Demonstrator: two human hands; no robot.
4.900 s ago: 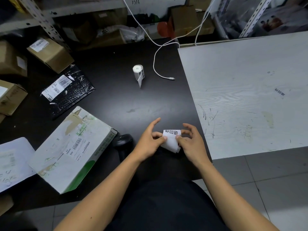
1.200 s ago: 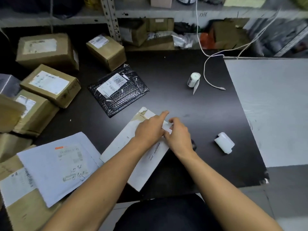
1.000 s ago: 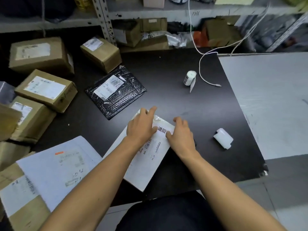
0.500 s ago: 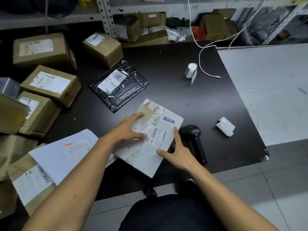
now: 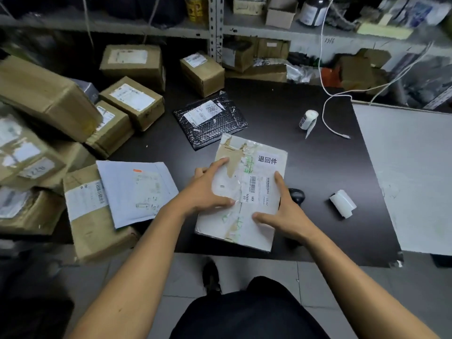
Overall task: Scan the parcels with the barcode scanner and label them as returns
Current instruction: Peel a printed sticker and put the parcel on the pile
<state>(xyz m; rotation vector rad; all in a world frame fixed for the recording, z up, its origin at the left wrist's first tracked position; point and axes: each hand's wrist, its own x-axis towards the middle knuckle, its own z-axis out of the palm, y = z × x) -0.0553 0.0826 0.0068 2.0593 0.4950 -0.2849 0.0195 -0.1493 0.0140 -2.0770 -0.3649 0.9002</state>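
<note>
Flat white cardboard parcel [image 5: 247, 192] with torn tape and green print, held over the near edge of the dark counter [image 5: 305, 167]. White return label [image 5: 267, 159] with black characters stuck on its far right corner; barcode sticker [image 5: 253, 188] near its middle. Left hand [image 5: 208, 189] gripping the parcel's left edge, thumb on top, fingers curled round the side. Right hand [image 5: 283, 211] gripping the right edge, index finger straight along the top, thumb pressed on the near face. Black barcode scanner [image 5: 297, 195] just beside the right hand, partly hidden. White label roll [image 5: 308, 119] upright, well beyond the parcel. Small white printer-like block [image 5: 342, 203] to the right. Black bubble mailer [image 5: 210, 119] just beyond the parcel. Pale blue poly mailer [image 5: 137, 192] to the left, lying on brown cardboard boxes [image 5: 97, 216].
</note>
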